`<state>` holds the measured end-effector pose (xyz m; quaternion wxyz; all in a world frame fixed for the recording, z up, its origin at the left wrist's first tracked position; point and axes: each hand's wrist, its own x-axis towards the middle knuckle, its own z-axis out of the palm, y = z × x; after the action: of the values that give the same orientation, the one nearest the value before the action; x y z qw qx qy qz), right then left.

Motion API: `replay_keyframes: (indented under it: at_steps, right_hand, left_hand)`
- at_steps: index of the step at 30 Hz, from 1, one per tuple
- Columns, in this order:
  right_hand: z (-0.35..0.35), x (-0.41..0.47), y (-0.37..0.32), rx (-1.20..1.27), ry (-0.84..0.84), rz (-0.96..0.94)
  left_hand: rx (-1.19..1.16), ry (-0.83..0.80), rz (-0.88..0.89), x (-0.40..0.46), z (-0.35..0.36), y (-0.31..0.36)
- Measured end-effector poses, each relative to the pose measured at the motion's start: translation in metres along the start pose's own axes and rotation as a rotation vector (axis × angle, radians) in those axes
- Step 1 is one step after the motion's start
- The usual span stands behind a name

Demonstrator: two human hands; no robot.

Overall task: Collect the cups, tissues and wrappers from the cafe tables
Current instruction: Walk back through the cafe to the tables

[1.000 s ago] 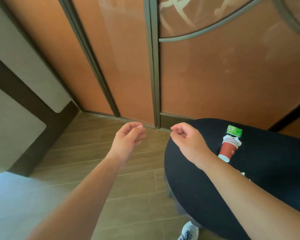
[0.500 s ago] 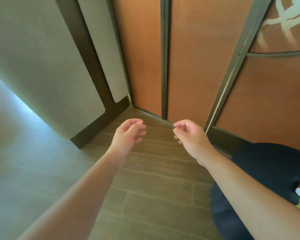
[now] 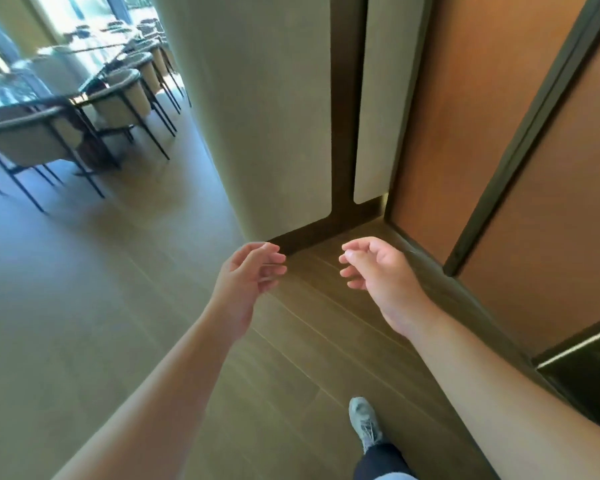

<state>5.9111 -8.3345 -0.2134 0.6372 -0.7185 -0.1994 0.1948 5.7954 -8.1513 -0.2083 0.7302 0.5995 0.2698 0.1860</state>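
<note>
View swings left: the black round desk with the red cup is out of frame. Row of chairs (image 3: 118, 98) beside a glass desk (image 3: 32, 88) now shows at upper left. A grey shoe (image 3: 364, 424) appears at bottom. Right hand (image 3: 381, 271) fingers looser than before.

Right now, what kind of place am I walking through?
Probably a cafe or restaurant dining area. A row of upholstered chairs on thin dark legs lines a long glass-topped table by bright windows, with a wood plank floor and orange wall panels nearby. Both hands are empty.
</note>
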Motion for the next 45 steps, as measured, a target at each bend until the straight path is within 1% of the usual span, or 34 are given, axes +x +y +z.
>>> replay_keyframes:
  at_steps: [3, 9, 14, 18, 22, 26, 30, 36, 40, 45]
  right_hand:
    - [0.030, 0.051, -0.006, 0.035, -0.099, 0.003]
    - [0.079, 0.154, -0.032, 0.117, -0.311, 0.058]
    - [0.115, 0.232, -0.061, 0.141, -0.481, 0.060]
    - [0.159, 0.271, -0.078, 0.180, -0.595, 0.044]
    - [0.210, 0.296, -0.089, 0.174, -0.727, 0.011]
    - [0.273, 0.318, -0.096, 0.172, -0.804, 0.021]
    - [0.346, 0.339, -0.106, 0.153, -0.864, 0.027]
    - [0.477, 0.373, -0.142, 0.134, -0.867, -0.001]
    - [0.558, 0.389, -0.175, 0.137, -0.850, -0.041]
    - [0.641, 0.408, -0.201, 0.154, -0.883, -0.064]
  left_hand:
    - [-0.007, 0.103, 0.015, 0.033, -0.018, 0.013]
    - [-0.005, 0.275, 0.050, 0.099, -0.031, 0.043]
    - [-0.076, 0.451, 0.121, 0.141, -0.056, 0.074]
    - [-0.111, 0.608, 0.155, 0.161, -0.086, 0.086]
    - [-0.135, 0.698, 0.195, 0.176, -0.124, 0.100]
    - [-0.194, 0.784, 0.243, 0.183, -0.181, 0.106]
    - [-0.213, 0.852, 0.284, 0.206, -0.254, 0.114]
    - [-0.206, 0.861, 0.302, 0.258, -0.380, 0.144]
    - [-0.193, 0.867, 0.362, 0.282, -0.460, 0.179]
    - [-0.183, 0.881, 0.399, 0.304, -0.537, 0.210]
